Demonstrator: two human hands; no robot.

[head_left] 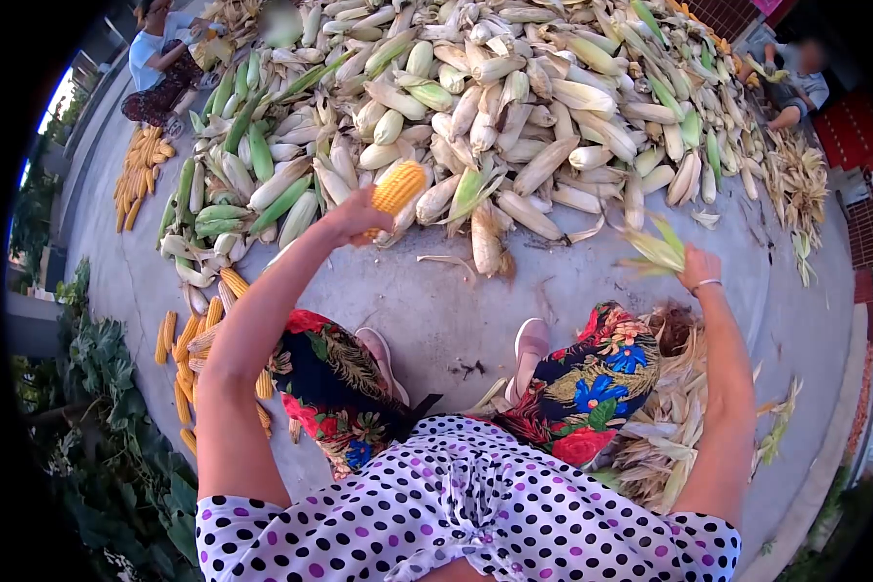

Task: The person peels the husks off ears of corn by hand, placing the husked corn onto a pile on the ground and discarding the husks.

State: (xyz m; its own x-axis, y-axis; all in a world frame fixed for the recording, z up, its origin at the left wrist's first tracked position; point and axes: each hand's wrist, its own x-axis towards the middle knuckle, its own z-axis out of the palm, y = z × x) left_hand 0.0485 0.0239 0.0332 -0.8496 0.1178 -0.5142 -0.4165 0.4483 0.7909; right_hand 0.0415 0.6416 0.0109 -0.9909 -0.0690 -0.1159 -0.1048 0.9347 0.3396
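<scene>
My left hand [357,217] is closed round the lower end of a bare yellow corn cob [399,187], held up in front of the big heap of unhusked corn [514,107]. Out to the right, my right hand [699,269] grips a bunch of pale green corn husk [656,250], its leaves spread toward the heap. The two hands are wide apart. Beside my left leg lies a pile of husked cobs [202,335], partly hidden by my left arm. Loose dry husks [662,427] are piled by my right leg, partly under my right arm.
One person [157,63] sits at the heap's far left near a row of husked cobs [144,167]. Another person [791,78] sits at the far right, by more dry husks [797,184]. Leafy green plants [107,417] border the concrete floor [436,320] on the left.
</scene>
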